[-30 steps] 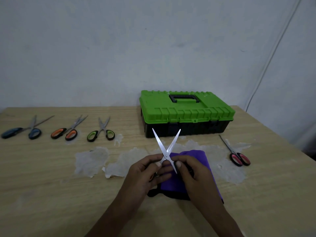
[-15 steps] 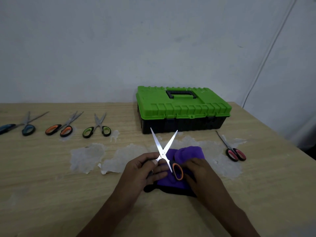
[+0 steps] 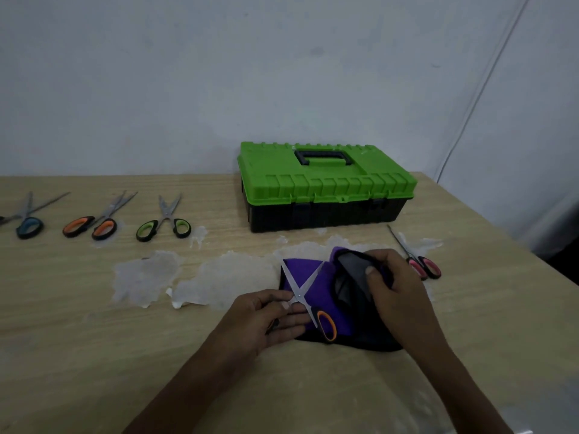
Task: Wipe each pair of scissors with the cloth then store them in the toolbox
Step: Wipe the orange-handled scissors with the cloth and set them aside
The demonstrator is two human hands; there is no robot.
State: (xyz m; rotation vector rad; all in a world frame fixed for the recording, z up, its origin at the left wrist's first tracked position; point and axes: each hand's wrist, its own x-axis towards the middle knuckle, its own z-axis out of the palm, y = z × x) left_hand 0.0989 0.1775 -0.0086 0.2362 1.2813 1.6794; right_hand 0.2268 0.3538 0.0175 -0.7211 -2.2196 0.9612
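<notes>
Left hand (image 3: pixel 266 321) now holds the open orange-handled steel scissors (image 3: pixel 300 292) flat on the purple cloth (image 3: pixel 327 292) while our right hand (image 3: pixel 398 292), off the handle, pinches up the cloth's edge; we judge wiping begins, green plastic toolbox (image 3: pixel 326 189) unopened.

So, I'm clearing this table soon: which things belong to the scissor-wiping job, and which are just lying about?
Job: open scissors held by the left hand, purple cloth gripped by the right hand, shut toolbox, blue scissors, orange scissors, green scissors, red scissors.
Lying about: white patches on the table, cable on the wall.
</notes>
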